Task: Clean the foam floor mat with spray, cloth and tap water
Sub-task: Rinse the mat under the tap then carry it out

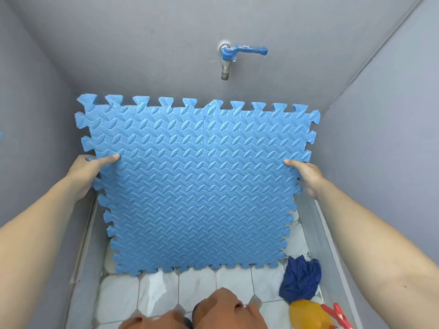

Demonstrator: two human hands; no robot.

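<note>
A light-blue foam floor mat of interlocked tiles stands upright on its lower edge, leaning back toward the grey wall under the tap. My left hand grips its left toothed edge, thumb on the front face. On the opposite edge my right hand holds it the same way. A dark-blue cloth lies crumpled on the floor at the lower right. Just below the cloth sits the spray bottle, orange-yellow with a red trigger. No water runs from the tap.
The floor is white marbled tile, hemmed in by grey walls on three sides with a low ledge along the right. My knees show at the bottom edge.
</note>
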